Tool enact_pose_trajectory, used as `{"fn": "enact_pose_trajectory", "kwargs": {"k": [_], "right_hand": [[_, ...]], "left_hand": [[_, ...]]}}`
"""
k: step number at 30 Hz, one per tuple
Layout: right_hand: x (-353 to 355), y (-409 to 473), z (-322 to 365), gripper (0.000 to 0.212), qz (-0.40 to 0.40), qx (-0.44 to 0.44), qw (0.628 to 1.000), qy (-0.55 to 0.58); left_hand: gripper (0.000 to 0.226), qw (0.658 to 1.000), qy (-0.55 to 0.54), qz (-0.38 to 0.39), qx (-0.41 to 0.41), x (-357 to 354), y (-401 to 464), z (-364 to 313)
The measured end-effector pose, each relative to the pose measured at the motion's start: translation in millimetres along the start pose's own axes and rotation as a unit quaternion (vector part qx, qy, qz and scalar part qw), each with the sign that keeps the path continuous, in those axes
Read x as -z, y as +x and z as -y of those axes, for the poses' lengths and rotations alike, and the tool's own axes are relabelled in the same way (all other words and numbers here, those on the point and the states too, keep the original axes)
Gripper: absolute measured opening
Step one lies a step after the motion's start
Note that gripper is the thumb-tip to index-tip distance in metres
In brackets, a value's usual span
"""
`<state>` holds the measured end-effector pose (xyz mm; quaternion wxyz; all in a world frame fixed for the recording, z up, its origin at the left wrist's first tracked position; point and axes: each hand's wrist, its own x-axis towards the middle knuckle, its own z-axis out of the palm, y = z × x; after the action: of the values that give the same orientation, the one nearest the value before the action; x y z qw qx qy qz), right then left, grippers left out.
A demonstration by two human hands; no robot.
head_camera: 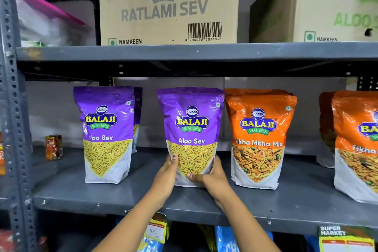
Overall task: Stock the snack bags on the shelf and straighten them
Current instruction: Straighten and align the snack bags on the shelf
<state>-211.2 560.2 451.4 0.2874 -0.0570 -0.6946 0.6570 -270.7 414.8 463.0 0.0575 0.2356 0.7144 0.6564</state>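
A purple Aloo Sev bag [191,127] stands upright in the middle of the grey metal shelf [143,196]. My left hand [166,174] grips its lower left side and my right hand [212,176] wraps its lower right corner. To its left stands another purple Aloo Sev bag [106,135] with one more partly hidden behind it. On the right, almost touching the held bag, is an orange Tikha Mitha Mix bag [258,139]. A further orange bag [357,145] stands at the far right edge, with another behind it.
A small red-brown carton [53,147] sits at the shelf's back left. Cardboard boxes marked Ratlami Sev [169,6] and Aloo [319,4] rest on the shelf above. A perforated steel upright [12,108] bounds the left. Price tags and blue packets hang below.
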Motion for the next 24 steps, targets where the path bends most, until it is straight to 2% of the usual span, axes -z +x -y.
{"fn": "enact_pose_trajectory", "kwargs": {"k": [2, 5, 9, 10, 11, 12, 14, 16, 18, 20, 22, 24], "right_hand": [[1.7, -0.3, -0.5, 0.090, -0.004, -0.010, 1.000, 0.015], [1.6, -3.0, 5.1, 0.094, -0.003, -0.017, 1.000, 0.020], [5.9, -19.7, 23.2, 0.111, -0.016, -0.027, 0.999, 0.039], [12.7, -28.6, 28.7, 0.104, -0.028, -0.023, 0.998, 0.043], [22.7, -38.9, 34.0, 0.086, -0.048, -0.013, 0.998, 0.048], [35.0, -47.2, 38.0, 0.061, -0.077, 0.012, 0.995, 0.058], [67.1, -65.4, 49.3, 0.018, -0.156, 0.059, 0.984, 0.069], [101.9, -68.0, 59.5, 0.021, -0.243, 0.104, 0.962, 0.075], [132.9, -61.4, 65.6, 0.020, -0.302, 0.134, 0.942, 0.060], [153.3, -57.5, 66.2, 0.012, -0.312, 0.138, 0.940, 0.027], [164.7, -55.4, 53.9, 0.016, -0.265, 0.114, 0.958, 0.001], [166.3, -58.8, 44.3, 0.035, -0.197, 0.066, 0.978, -0.023]], "left_hand": [[0.074, 1.000, 0.017, 0.010, 0.002, -1.8, -3.2, -3.1], [0.079, 1.000, 0.029, 0.004, 0.000, -2.8, -8.0, -5.6], [0.064, 0.997, 0.049, -0.057, -0.017, -5.7, -18.6, -15.6], [0.063, 0.994, 0.051, -0.086, -0.036, -7.0, -24.5, -18.5], [0.061, 0.989, 0.044, -0.119, -0.070, -8.7, -31.1, -20.6], [0.057, 0.981, 0.028, -0.146, -0.123, -10.1, -37.7, -21.7], [0.049, 0.964, -0.023, -0.143, -0.221, -23.0, -53.0, -26.2], [0.047, 0.961, -0.063, -0.090, -0.254, -50.3, -63.9, -30.6], [0.042, 0.964, -0.078, -0.053, -0.247, -84.0, -66.9, -38.3], [0.040, 0.974, -0.101, -0.035, -0.202, -117.9, -63.2, -48.0], [0.045, 0.986, -0.109, -0.023, -0.122, -140.3, -55.3, -55.5], [0.050, 0.995, -0.089, -0.006, -0.051, -155.8, -44.2, -55.3]]}}
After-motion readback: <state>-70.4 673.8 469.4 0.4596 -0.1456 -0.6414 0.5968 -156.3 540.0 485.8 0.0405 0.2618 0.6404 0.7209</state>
